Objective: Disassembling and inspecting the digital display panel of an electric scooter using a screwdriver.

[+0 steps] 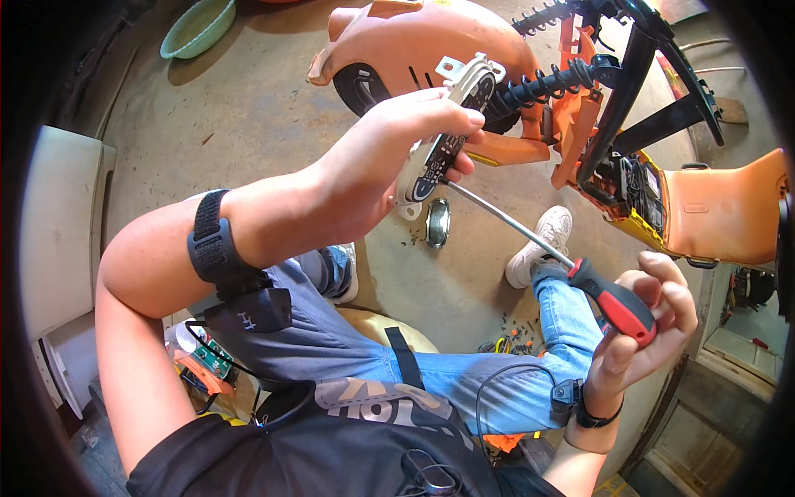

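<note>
My left hand (373, 149) is closed around a long oval part, which looks like a vehicle lamp housing (443, 157). It has a white rim with mounting tabs and a dark inner face, and is held tilted. In my right hand (650, 311) is a screwdriver (613, 300) with a red and black handle, gripped loosely between thumb and fingers. Its metal shaft points up and left, and the tip ends at the lower side of the housing. Whether the tip touches it or sits in a screw, I cannot tell.
On the floor lies a small oval chrome-rimmed piece (437, 222), with several screws scattered nearby. A partly dismantled orange scooter (447, 41) with black springs and frame stands ahead. A green basin (199, 29) is at far left, a white cabinet (66, 224) at left.
</note>
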A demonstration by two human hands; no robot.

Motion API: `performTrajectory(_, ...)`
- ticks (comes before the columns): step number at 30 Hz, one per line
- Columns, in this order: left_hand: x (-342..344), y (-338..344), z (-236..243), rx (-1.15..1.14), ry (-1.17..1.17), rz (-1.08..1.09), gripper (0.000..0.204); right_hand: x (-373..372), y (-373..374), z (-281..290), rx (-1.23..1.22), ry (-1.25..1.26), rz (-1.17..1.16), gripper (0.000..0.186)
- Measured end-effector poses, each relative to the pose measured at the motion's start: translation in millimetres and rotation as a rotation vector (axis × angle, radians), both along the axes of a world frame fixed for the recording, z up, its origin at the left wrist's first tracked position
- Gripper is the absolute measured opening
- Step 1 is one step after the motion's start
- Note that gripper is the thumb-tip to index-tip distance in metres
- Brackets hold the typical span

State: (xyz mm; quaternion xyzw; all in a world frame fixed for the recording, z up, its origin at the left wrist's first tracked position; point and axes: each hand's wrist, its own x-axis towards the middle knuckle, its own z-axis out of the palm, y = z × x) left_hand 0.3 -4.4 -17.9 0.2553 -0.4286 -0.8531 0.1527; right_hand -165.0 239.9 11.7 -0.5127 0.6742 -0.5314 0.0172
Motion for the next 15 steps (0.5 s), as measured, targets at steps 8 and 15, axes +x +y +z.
performTrajectory(8,-0.5,-0.4,0.6,-0.003,-0.014,0.014,0.035,-0.7,2.7,4.0,-0.006,0.057,0.034,0.064)
performTrajectory(15,0.1,0.1,0.2,0.0,-0.005,0.02,0.035,1.2,5.2,5.0,0.025,-0.158,-0.029,0.07)
